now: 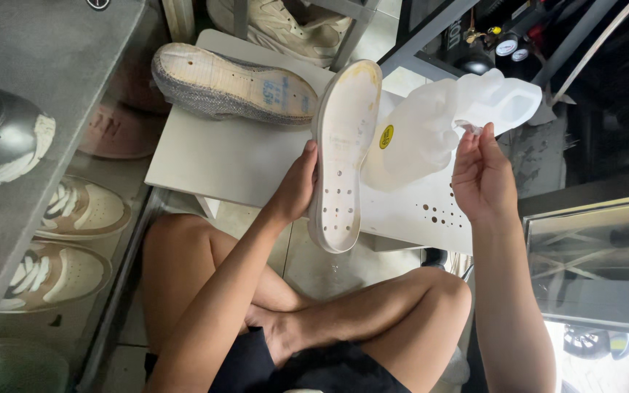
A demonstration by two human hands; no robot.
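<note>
White sole (343, 156) in left hand (296, 185); translucent bottle (445, 120) at right hand (482, 178)

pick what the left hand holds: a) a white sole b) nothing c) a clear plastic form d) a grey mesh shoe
a, the left hand grips the edge of the white sole, held upright over the white board, while the right hand pinches the clear plastic form.

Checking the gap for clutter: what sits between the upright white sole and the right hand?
In the head view, a translucent plastic shoe form lies between the sole and the right hand, with a yellow sticker near the sole.
</note>
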